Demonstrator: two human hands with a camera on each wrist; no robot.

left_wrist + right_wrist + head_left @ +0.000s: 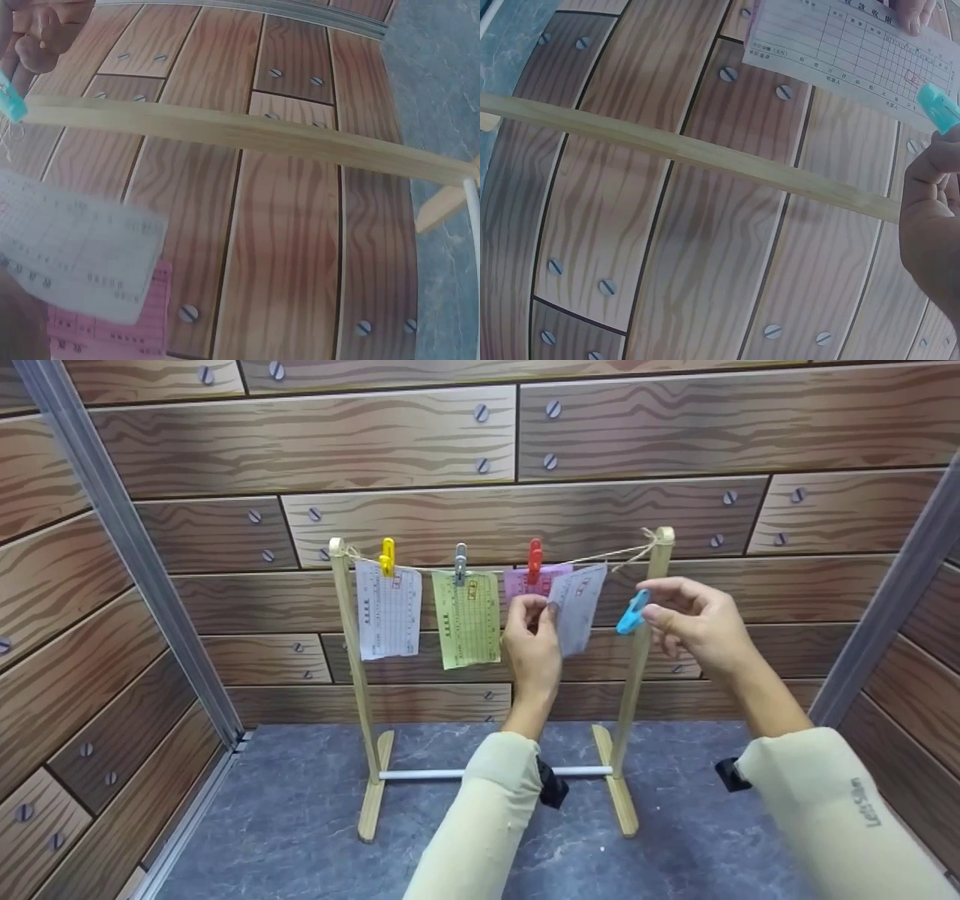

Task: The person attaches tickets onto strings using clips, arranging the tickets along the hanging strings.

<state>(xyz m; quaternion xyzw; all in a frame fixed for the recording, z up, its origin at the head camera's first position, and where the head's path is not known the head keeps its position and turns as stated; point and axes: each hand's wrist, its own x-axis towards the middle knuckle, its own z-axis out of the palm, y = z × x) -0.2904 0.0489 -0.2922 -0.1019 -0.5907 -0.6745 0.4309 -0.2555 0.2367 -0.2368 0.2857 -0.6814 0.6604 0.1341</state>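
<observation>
My left hand (534, 649) pinches a white printed receipt slip (577, 611) by its left edge, holding it tilted close to the string. Behind it a pink slip (517, 580) hangs from the line by a red clothespin (535, 561), partly hidden by the hand and the white slip. To the right, my right hand (705, 622) grips a blue clothespin (634, 612) between thumb and fingers, near the right post. In the right wrist view the blue clothespin (939, 107) overlaps the edge of the white slip (847, 56).
A wooden stand with a left post (352, 660), a right post (637, 682) and a white crossbar (424, 774) bears the string (604, 556). A yellow clothespin (387, 557) holds another white slip (390, 619); a grey clothespin (460, 564) holds a green slip (471, 626).
</observation>
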